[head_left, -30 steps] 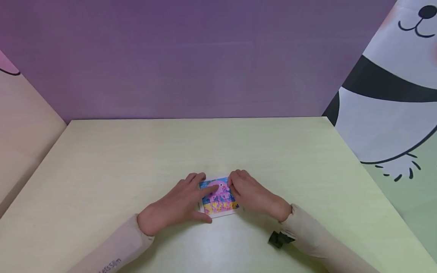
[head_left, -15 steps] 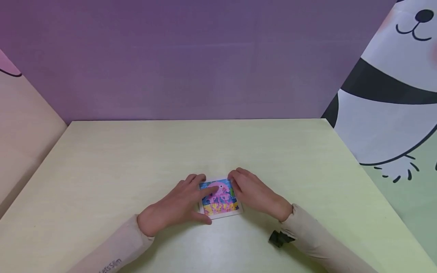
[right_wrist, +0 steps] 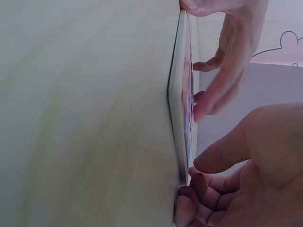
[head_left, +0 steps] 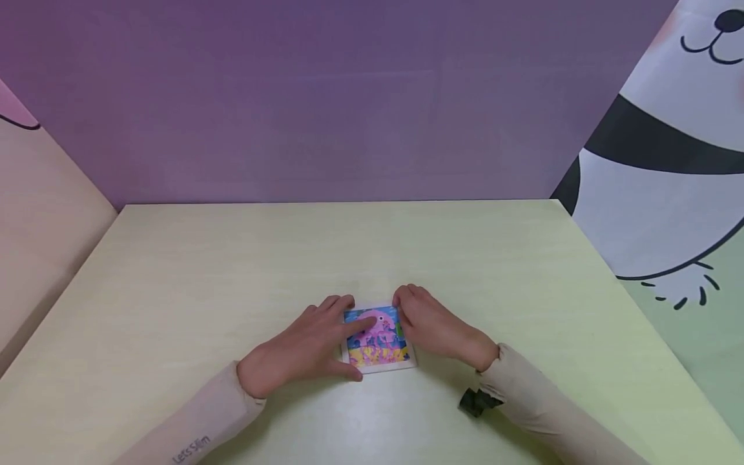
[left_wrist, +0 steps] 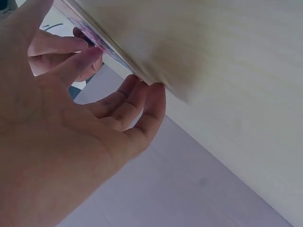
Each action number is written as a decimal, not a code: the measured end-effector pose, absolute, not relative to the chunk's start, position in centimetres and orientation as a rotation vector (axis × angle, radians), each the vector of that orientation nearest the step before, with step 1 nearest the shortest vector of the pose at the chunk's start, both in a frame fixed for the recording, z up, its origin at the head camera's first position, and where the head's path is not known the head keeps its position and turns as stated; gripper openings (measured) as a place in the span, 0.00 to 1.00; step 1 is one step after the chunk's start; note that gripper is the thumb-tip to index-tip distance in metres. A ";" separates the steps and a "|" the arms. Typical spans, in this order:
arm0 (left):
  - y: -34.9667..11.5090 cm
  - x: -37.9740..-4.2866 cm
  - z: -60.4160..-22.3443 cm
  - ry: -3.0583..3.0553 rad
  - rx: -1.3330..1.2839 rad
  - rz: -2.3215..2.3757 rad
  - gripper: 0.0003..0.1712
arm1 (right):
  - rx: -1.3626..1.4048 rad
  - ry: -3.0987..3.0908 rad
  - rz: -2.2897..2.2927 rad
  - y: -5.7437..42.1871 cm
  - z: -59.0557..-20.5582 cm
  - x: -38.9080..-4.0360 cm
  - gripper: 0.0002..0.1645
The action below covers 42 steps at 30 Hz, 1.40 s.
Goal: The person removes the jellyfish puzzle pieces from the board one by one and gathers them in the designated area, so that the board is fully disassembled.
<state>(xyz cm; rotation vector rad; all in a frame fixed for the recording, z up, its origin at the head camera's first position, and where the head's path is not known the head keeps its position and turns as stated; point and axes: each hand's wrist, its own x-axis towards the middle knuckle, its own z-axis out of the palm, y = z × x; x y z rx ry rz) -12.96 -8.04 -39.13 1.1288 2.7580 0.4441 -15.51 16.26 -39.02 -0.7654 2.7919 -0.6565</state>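
Observation:
A small jigsaw puzzle (head_left: 378, 356) in a white frame, with a pink sea creature on blue and yellow, lies on the table between both hands. My left hand (head_left: 307, 347) spans its left side, thumb at the near edge and outer fingers at the far edge. Its index finger rests on the picture. At the far right corner of the puzzle, my right hand (head_left: 437, 325) has its fingers bunched. In the right wrist view the thumb and curled fingers of the right hand (right_wrist: 236, 184) meet at the end of the puzzle's frame (right_wrist: 177, 90). Whether they pinch a single piece is hidden.
The pale wooden table (head_left: 232, 258) reaches back to a purple wall (head_left: 349, 103). A panda drawing (head_left: 668, 213) covers the right wall. A black device (head_left: 478, 402) sits at the right sleeve.
My right hand has shifted slightly away and to the right, uncovering more of the puzzle's right side, including a green patch. The left hand keeps its hold.

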 end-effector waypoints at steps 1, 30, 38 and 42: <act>-8.0 -13.0 -39.1 2.753 1.124 0.451 0.49 | -0.768 2.795 -0.648 16.3 -39.1 -15.5 0.06; -8.0 -12.5 -40.1 2.786 1.067 0.515 0.53 | -0.613 2.718 -0.901 15.7 -39.2 -14.9 0.14; -8.0 -12.6 -39.9 2.807 1.156 0.511 0.50 | -0.500 2.445 -0.970 15.3 -38.1 -14.0 0.25; -7.9 -12.6 -39.8 2.817 1.139 0.464 0.50 | -0.497 2.366 -1.024 15.4 -38.2 -13.9 0.23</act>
